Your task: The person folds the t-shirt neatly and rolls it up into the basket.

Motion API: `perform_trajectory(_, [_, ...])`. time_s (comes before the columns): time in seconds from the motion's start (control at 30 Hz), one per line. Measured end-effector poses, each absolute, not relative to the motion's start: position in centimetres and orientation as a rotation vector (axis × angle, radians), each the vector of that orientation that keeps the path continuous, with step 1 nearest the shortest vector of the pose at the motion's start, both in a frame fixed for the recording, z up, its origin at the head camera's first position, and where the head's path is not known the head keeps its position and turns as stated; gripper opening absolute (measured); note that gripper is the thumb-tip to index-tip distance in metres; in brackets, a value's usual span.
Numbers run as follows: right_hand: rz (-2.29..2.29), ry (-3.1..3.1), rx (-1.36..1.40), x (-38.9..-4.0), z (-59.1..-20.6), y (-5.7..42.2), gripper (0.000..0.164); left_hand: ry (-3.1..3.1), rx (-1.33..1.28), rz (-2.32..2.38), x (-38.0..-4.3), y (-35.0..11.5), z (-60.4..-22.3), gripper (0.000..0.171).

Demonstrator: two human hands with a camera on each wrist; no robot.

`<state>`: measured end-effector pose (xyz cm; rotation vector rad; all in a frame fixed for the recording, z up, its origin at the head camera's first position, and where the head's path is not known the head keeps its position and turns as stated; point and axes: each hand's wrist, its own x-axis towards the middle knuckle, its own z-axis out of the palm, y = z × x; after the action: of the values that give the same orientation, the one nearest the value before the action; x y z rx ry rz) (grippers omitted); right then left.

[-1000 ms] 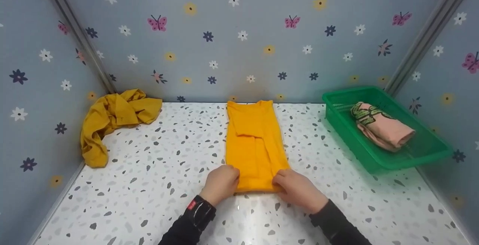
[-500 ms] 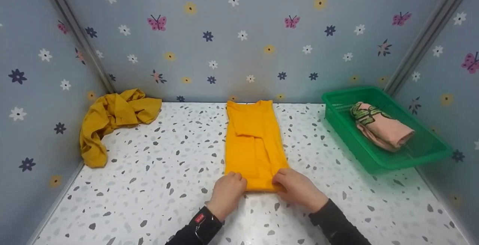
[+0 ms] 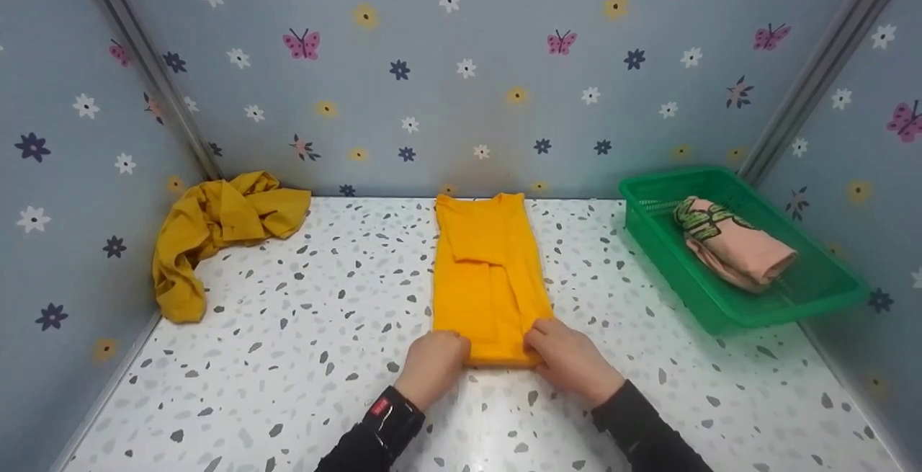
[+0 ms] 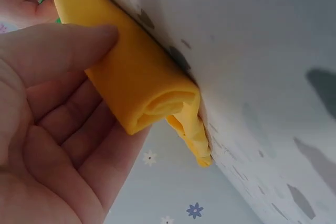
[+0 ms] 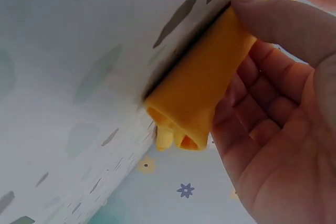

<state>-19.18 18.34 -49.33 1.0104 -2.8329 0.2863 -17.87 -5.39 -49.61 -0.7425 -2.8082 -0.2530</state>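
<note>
A bright yellow long-sleeved shirt (image 3: 472,292) lies folded into a narrow strip on the table, a sleeve laid flat along its middle. Its near edge is rolled into a small tube, whose spiral end shows as a yellow roll (image 4: 152,98) in the left wrist view. At the left corner of that edge my left hand (image 3: 434,364) pinches the roll, thumb on the near side and fingers behind. My right hand (image 3: 573,357) grips the right corner the same way, and in the right wrist view the thumb (image 5: 278,22) presses the rolled fabric (image 5: 210,72).
A crumpled mustard garment (image 3: 223,220) lies in the back left corner against the wall. On the right stands a green basket (image 3: 670,270) with a rolled pink garment (image 3: 749,245) in it. Flowered panels (image 3: 461,97) enclose the speckled table (image 3: 317,400) at the back and sides.
My left hand has shifted a little to the right along the near edge and taken a new hold. That edge has rolled slightly away from me; the right hand has moved slightly forward.
</note>
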Motion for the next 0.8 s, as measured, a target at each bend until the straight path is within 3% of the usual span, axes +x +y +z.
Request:
perform_trajectory(0.3, [0.26, -2.811, 0.986, -19.8, -49.34, 18.07, 0.017, -2.872, -0.718, -0.442, -18.52, -5.81, -49.37, 0.012])
perform_trajectory(0.8, [0.318, -2.847, 0.978, -19.45, -49.52, 18.34, 0.014, -2.869, -0.726, -0.556, -18.43, -6.33, -49.4, 0.012])
